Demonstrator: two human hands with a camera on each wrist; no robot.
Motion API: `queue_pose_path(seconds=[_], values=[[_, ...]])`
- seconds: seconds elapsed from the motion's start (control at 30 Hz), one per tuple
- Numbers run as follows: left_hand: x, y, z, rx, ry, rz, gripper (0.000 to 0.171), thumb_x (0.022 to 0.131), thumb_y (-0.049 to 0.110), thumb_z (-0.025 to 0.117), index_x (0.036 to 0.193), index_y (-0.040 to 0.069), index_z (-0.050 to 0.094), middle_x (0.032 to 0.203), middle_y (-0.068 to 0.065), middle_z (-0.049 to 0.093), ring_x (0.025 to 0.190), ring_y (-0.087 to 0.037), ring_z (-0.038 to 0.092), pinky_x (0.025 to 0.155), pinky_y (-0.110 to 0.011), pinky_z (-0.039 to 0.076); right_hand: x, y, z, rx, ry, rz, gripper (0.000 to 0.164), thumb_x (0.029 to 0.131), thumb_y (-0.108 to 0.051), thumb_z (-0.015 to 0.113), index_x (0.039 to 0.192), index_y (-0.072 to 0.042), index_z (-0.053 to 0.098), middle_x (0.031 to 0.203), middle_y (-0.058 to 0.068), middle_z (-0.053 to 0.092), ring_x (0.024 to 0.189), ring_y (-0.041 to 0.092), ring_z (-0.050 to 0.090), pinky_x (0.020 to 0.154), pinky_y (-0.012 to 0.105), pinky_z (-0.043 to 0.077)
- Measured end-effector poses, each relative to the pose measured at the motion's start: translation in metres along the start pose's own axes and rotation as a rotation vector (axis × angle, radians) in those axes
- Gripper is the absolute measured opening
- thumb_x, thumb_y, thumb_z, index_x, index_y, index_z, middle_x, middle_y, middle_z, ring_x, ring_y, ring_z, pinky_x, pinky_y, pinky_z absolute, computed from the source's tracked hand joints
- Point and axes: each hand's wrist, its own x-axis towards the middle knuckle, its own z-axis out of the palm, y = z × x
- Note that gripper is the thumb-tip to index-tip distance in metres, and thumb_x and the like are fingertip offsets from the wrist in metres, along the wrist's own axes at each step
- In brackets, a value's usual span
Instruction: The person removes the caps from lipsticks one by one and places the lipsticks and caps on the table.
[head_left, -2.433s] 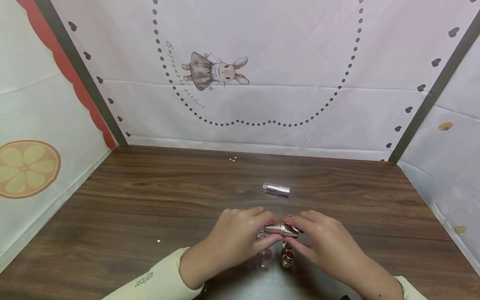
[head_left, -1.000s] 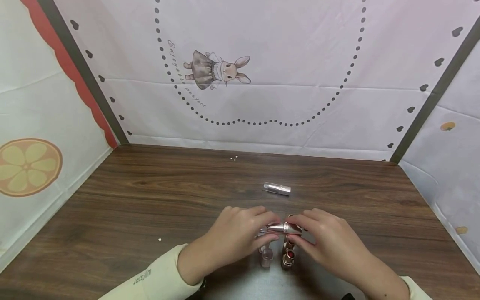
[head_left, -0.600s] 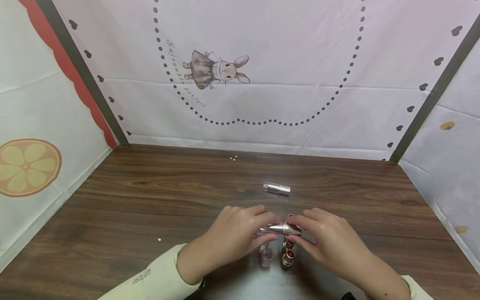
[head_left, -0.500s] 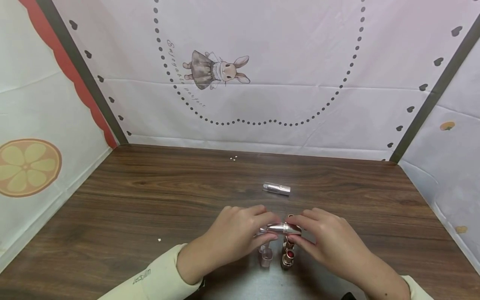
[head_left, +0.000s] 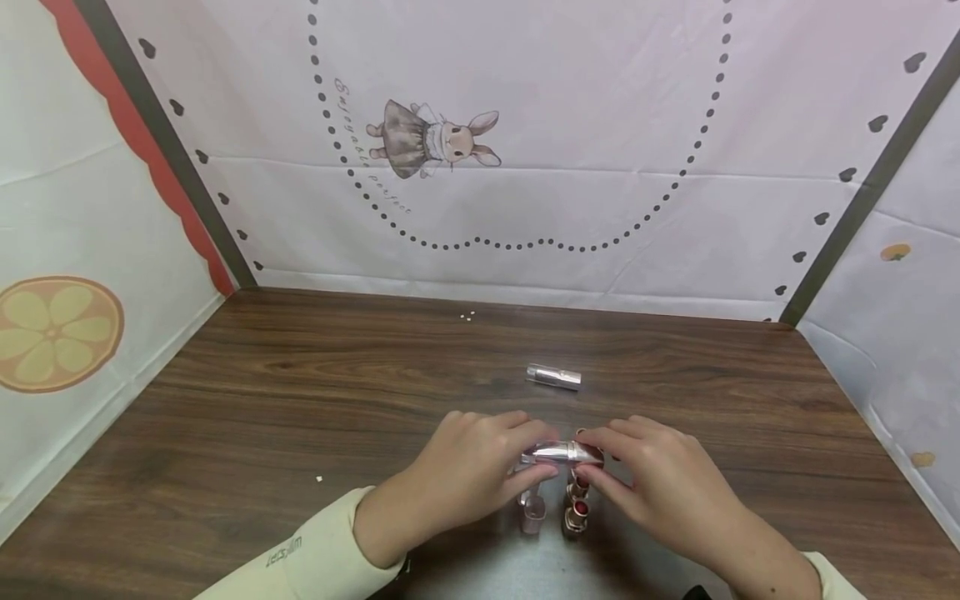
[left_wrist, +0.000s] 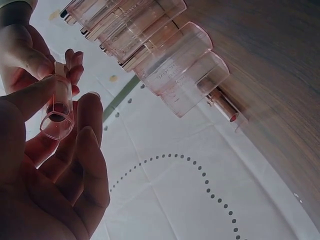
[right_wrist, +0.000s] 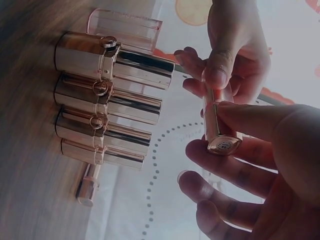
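Note:
Between my hands, a lipstick lies level above the table. My left hand pinches its clear pink-tinted cap, which surrounds the metallic tube. At the other end my right hand grips the shiny gold lipstick base between thumb and fingers; its flat end with a round label faces the right wrist camera. Just below my hands stand uncapped gold lipsticks in a row, the nearest showing a red tip. Beside them stands a row of clear caps. My hands hide part of both rows in the head view.
Beyond my hands, a slim silvery tube with a clear end lies on the dark wooden table. Tiny white bits lie near the back edge, and another white bit at left. Printed cloth walls enclose the table.
Both hands have shifted slightly right with the lipstick since the earliest frame. The lipstick now lies a little more level, with its silver part turned slightly. The standing rows look the same.

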Motion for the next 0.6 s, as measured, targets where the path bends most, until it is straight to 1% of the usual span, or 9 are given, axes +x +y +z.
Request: queue_pose_path(seconds=[0.13,0.4,0.6], values=[[0.0002,0.0000,-0.0004,-0.002,-0.005,-0.003,0.028,0.089,0.046,0.072,0.108,0.025,0.072,0.083,0.014,0.068,0.052,0.003,0.046,0.044,-0.015,0.030,-0.0001,0.0000,0.0001,0.000,0.003,0.001,0.024,0.081,-0.031,0.082,0.103,-0.022,0.076,0.086,-0.016,0.070,0.074,-0.003,0.057,0.060,0.022,0.048],[0.0001,0.0002,-0.0009,-0.009,-0.015,0.006,0.026,0.089,0.045,0.072,0.107,0.027,0.072,0.082,0.015,0.065,0.053,0.003,0.047,0.044,-0.015,0.028,-0.0003,0.0020,0.0002,0.020,-0.008,-0.026,0.024,0.080,-0.030,0.083,0.102,-0.023,0.076,0.085,-0.016,0.069,0.074,-0.003,0.055,0.060,0.020,0.048],[0.0005,0.0006,-0.0011,-0.016,-0.031,0.008,0.025,0.090,0.043,0.072,0.108,0.026,0.072,0.083,0.014,0.065,0.053,0.003,0.047,0.045,-0.014,0.028,-0.0005,0.0028,0.0000,0.019,-0.008,-0.040,0.025,0.080,-0.030,0.083,0.103,-0.023,0.077,0.086,-0.015,0.069,0.075,-0.002,0.057,0.061,0.021,0.049]])
